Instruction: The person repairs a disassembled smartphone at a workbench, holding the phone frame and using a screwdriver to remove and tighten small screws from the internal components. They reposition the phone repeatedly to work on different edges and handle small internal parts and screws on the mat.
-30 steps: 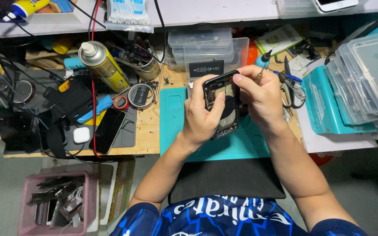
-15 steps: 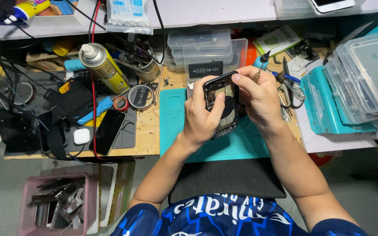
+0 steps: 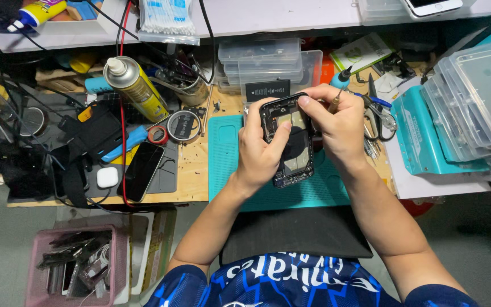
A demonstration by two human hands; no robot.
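**Two hands on one opened phone, centre frame**

Counts first:
- 1 opened phone body [image 3: 288, 142], back off, internals facing up, held just above the teal mat [image 3: 228, 165] at centre of the worktop [image 3: 191, 170].
- 1 intact dark phone [image 3: 141, 170] lying flat, left of centre, with 1 white earbud case [image 3: 107, 177] just beside it.
- 1 yellow spray can [image 3: 134, 88] upper left, tilted, nozzle toward the top left.
- 1 tape roll [image 3: 182, 125] between the can and the mat.
- 1 bag of cotton swabs [image 3: 169, 20] on the shelf at top.
- 1 stack of clear plastic boxes [image 3: 265, 62] above the hands; a second stack of clear trays [image 3: 478, 96] at right, sitting on a teal box [image 3: 419, 136].
- 1 pair of scissors [image 3: 376, 111] right of the hands.
- 1 pink bin [image 3: 35, 273] of scrap parts, lower left, on the floor.

Hand pose:
- Left hand [image 3: 259, 150]: wrapped round the phone's left edge, thumb laid across the open interior. Grip is closed on the phone body.
- Right hand [image 3: 339, 122]: comes in from the right, fingers curled over the phone's top right corner, index tip pressing the upper edge. Also carries a small brown-handled tool [image 3: 335, 102] tucked between the fingers, tip up. Grip is pinched on the phone body.
- Both forearms angle up from the bottom of the frame and converge at the phone.
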